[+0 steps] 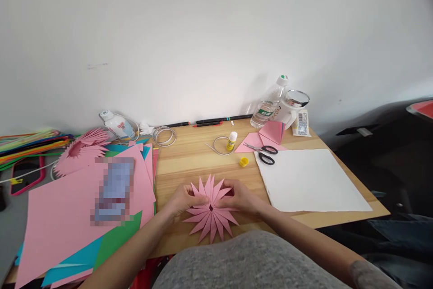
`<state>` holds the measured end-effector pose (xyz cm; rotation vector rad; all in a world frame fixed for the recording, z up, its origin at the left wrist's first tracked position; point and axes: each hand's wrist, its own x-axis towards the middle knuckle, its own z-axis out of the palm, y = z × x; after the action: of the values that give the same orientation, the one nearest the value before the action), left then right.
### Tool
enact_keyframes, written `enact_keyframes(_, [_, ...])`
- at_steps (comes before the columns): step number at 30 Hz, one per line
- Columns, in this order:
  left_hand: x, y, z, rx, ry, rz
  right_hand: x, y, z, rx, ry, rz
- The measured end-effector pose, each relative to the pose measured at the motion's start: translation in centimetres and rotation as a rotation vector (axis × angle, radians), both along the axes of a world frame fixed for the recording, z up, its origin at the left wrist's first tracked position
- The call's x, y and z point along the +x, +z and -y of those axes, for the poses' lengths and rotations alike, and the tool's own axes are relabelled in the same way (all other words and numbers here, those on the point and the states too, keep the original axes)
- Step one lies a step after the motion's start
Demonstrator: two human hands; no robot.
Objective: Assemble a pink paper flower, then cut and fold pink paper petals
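Between my hands is a pink folded-paper flower (213, 223), its pointed petals spread all round a small hole in the middle. My left hand (185, 199) grips its upper left petals, thumb on top and fingers beneath. On the right side my right hand (239, 196) pinches other petals the same way. Beyond the flower stands an uncapped glue stick (231, 141), with its yellow cap (244, 162) lying nearer to me. Black-handled scissors (266, 153) rest partly on a white sheet (311, 181) and partly on pink paper pieces (250, 141).
Coloured paper sheets (50, 217) are stacked at left, a pixelated phone-like object (113, 190) on top. Behind them lie another pink paper ring (79, 149), pipe cleaners (30, 144) and a white bottle (117, 124). A water bottle (269, 104) and white mug (287, 111) stand near the wall.
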<state>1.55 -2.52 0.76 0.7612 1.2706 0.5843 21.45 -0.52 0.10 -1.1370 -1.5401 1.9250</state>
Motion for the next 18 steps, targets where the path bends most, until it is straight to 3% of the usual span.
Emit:
enact_keyframes(12, [0.42,0.09,1.13,0.043,-0.003,-0.013,-0.53,-0.61,0.83,-0.045,0.014,0.033])
enact_keyframes(18, [0.19,0.06,1.03,0.035,-0.012,0.025,-0.14,-0.42,1.09,0.058,-0.057,-0.013])
